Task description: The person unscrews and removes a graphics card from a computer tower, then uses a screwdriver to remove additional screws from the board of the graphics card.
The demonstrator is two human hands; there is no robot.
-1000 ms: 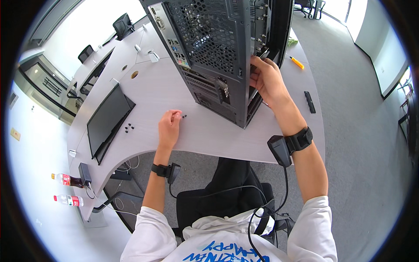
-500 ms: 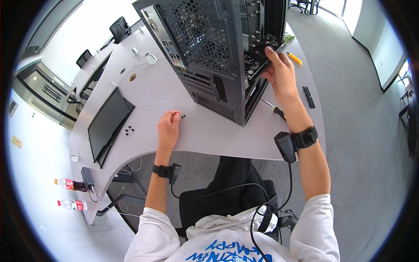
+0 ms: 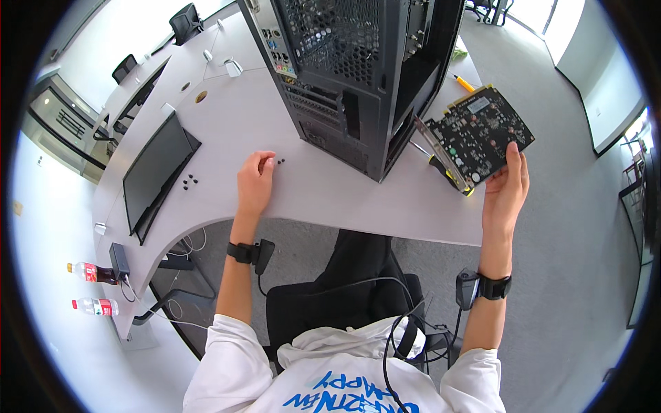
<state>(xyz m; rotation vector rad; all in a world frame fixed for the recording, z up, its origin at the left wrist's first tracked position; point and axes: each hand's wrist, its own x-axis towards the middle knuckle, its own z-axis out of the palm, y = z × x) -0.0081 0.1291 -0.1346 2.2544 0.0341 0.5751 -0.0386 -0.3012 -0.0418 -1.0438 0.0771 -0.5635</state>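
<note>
My right hand (image 3: 505, 196) grips a graphics card (image 3: 478, 127) by its lower right edge, beside the open side of the black computer case (image 3: 330, 89). The card's dark circuit side faces up, with its metal bracket (image 3: 441, 155) at the left. Beneath the card lies a black-and-yellow screwdriver (image 3: 438, 164), partly covered. My left hand (image 3: 255, 186) rests on the table with fingers curled closed; anything inside them is hidden. Right by its fingertips sit a few small black screws (image 3: 281, 161). The case stands upright on the table.
Several more dark screws (image 3: 190, 182) lie left of my left hand, near a black panel (image 3: 157, 172). An orange-handled tool (image 3: 464, 83) lies behind the card. Two bottles (image 3: 95, 307) and a black power adapter (image 3: 119, 261) are at the far left. The table's curved front edge (image 3: 330, 228) is near me.
My right hand has drawn the graphics card out of the case and moved it right and nearer. The left hand stays on the table, fingers curled. The view has shifted slightly.
</note>
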